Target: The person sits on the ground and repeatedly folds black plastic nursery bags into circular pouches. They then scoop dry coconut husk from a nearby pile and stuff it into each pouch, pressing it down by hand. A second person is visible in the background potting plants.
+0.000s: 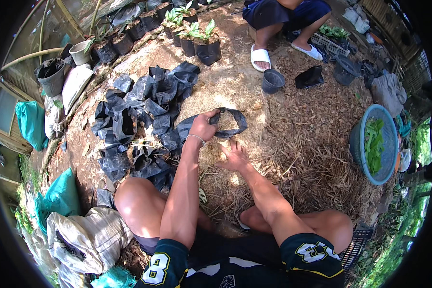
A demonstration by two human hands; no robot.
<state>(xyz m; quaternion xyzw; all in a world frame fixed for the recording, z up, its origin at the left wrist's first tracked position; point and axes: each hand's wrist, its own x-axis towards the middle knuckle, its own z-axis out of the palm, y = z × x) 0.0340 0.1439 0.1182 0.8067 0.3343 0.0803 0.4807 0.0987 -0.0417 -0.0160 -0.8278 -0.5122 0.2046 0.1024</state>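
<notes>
My left hand (204,126) grips the rim of a black plastic grow bag (239,120), thumb over the edge. The bag lies tilted with its mouth open, and light tan material shows within the opening. Just below it, my right hand (233,156) rests with fingers spread on a mound of pale husk-like material (210,153), holding nothing that I can see. Left of my hands lies a heap of crumpled black grow bags (154,93). Dry straw (302,165) spreads over the ground to the right.
Potted plants in black bags (208,50) line the far left. Another person in white slippers (261,57) sits opposite, near a black pot (273,82). At right stands a blue basket (367,172) with green leaves (374,144). A white woven sack (90,237) lies lower left.
</notes>
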